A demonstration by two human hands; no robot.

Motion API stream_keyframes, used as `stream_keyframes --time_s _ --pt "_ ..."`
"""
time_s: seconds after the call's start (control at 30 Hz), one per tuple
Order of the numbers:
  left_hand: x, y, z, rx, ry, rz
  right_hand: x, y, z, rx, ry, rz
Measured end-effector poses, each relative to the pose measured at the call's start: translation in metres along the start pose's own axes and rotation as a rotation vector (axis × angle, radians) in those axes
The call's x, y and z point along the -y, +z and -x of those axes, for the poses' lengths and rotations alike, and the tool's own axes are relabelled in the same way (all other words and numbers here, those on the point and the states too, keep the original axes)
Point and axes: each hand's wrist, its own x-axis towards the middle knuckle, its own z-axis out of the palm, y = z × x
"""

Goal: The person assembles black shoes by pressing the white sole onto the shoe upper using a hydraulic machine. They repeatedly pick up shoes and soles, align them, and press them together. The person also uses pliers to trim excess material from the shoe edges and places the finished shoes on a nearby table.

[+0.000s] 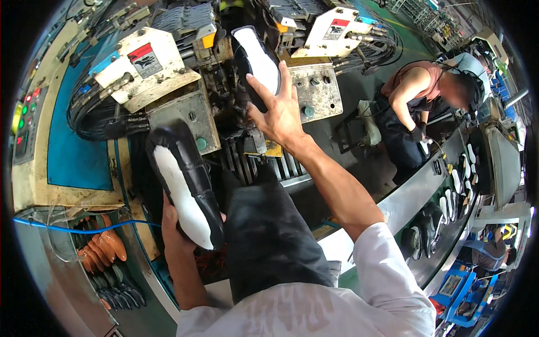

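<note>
My left hand [175, 229] grips a black shoe upper on a last [185, 182], its white sole side facing up, held low at the left in front of the machine. My right hand [279, 106] reaches up with fingers spread around a second black shoe with a white bottom [257, 59], which sits upside down in the machine's clamp. The fingers touch the shoe's side and heel.
A large press machine [168, 84] with cream guard plates, black hoses and a green button panel fills the front. Orange and black lasts [104, 250] lie in a bin at lower left. A conveyor [443, 196] carrying several shoes runs right, where another person [426, 95] works.
</note>
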Motion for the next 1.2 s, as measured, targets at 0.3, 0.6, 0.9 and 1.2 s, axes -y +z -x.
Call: stream_keyframes --time_s 0.3,0.6,0.9,1.2 --pt "0.024 0.002 0.037 -0.202 -0.01 -0.313 0.018 0.033 0.02 -0.145 -0.198 0.028" --pt "0.036 0.034 0.01 -0.196 -0.045 -0.518 0.002 0.058 -0.056 -0.213 -0.226 0.172" --pt "0.065 0.026 -0.041 -0.077 -0.204 -0.216 -0.004 0.068 -0.119 -0.061 -0.202 0.11" --pt "0.071 0.042 -0.062 -0.094 0.043 -0.62 -0.01 0.067 -0.134 -0.011 -0.205 0.043"
